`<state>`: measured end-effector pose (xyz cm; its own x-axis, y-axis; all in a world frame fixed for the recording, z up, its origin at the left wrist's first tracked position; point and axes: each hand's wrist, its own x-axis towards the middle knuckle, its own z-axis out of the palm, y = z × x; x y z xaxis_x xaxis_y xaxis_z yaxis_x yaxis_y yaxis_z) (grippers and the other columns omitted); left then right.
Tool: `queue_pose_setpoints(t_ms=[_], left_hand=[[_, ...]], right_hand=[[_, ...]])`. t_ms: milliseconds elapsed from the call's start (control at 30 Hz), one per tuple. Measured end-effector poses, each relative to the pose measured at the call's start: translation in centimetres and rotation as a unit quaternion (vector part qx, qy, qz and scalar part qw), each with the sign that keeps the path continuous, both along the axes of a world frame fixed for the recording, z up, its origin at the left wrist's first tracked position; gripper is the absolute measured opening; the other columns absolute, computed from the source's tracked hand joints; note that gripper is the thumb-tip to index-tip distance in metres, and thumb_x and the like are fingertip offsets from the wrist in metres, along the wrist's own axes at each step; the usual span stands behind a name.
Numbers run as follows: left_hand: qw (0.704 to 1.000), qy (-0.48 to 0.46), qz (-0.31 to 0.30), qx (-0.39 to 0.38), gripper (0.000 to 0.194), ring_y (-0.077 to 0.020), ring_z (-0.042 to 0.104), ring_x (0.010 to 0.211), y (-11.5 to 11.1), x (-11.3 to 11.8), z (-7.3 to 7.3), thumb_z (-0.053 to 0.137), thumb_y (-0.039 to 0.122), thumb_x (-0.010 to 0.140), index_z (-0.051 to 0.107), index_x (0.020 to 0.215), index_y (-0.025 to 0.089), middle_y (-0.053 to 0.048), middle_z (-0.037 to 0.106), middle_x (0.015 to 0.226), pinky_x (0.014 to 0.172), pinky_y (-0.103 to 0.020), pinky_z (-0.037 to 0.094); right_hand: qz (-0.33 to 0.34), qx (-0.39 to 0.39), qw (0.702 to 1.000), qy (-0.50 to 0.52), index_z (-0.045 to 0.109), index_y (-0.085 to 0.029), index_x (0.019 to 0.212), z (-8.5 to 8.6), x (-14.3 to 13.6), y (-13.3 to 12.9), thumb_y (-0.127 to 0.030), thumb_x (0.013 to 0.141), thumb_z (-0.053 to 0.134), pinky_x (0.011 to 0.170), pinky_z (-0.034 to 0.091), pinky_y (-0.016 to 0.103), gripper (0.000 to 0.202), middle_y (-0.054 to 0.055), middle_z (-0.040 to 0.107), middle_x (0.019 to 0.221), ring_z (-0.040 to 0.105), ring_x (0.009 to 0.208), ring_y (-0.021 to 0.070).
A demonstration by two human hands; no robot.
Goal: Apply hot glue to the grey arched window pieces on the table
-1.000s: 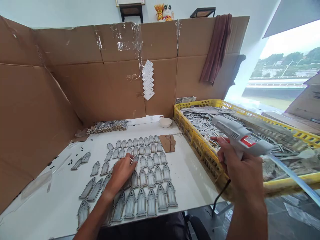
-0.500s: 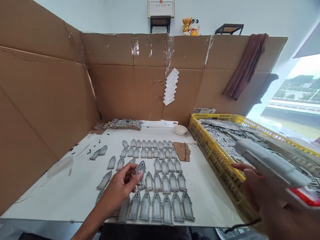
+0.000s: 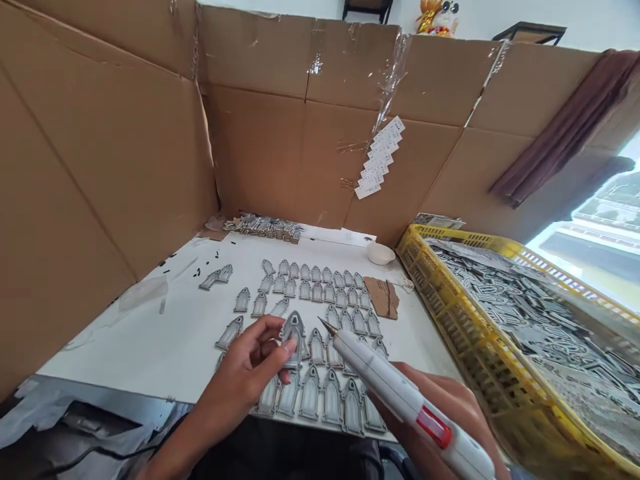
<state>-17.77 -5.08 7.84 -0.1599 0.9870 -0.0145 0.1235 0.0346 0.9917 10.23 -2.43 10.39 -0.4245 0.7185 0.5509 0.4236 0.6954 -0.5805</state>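
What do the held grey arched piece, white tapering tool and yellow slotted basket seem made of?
Held grey arched piece: metal or painted board, unclear; dull sheen fits either. White tapering tool: likely smooth moulded plastic, satin highlights; pointed tip looks metallic. Yellow slotted basket: probably moulded plastic, soiled, regular openings.

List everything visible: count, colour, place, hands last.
Table: one, white, centre
Arched pieces: dozens, grey, rows on table
Held arched piece: one, grey, left hand
Glue gun: one, white and red, right hand
Bowl: one, white, table's back right
Cardboard scrap: one, brown, right of rows
Part stack: uncountable, grey, table's back left
Crate: one, yellow, right of table
Crate parts: uncountable, grey, inside crate
Cardboard panels: several, brown, left and behind
Labels: several, white, back cardboard
Cloth: one, maroon, upper right
Window: one, bright, right edge
Frames: two, dark, top
Figurine group: one, gold and white, between frames
Left hand: one, bare, centre
Right hand: one, bare, lower right
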Motion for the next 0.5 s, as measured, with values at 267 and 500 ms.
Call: queue_pose_setpoints(t_ms=[267, 500], left_hand=[[0.999, -0.038, -0.035, -0.009, 0.041, -0.0194, 0.071, 0.074, -0.3, 0.5, -0.2, 0.075, 0.062, 0.098, 0.067, 0.113, 0.025, 0.003, 0.062, 0.089, 0.076, -0.034, 0.056], [0.998, -0.010, -0.047, -0.036, 0.043, -0.0207, 0.074, 0.080, -0.5, 0.4, -0.1, 0.069, 0.064, 0.104, 0.061, 0.124, 0.027, 0.006, 0.061, 0.083, 0.080, -0.035, 0.051]], right_hand=[[-0.010, 0.008, 1.000, 0.021, 0.063, -0.024, 0.077, -0.8, -1.3, 0.3, -0.040, 0.110, 0.067, 0.051, 0.040, 0.029, 0.037, -0.005, 0.050, 0.060, 0.043, 0.045, 0.0122], [-0.012, -0.013, 0.999, 0.041, 0.074, -0.023, 0.085, -1.2, -1.8, 0.0, -0.042, 0.110, 0.068, 0.049, 0.039, 0.029, 0.033, -0.002, 0.058, 0.060, 0.045, 0.047, 0.0137]])
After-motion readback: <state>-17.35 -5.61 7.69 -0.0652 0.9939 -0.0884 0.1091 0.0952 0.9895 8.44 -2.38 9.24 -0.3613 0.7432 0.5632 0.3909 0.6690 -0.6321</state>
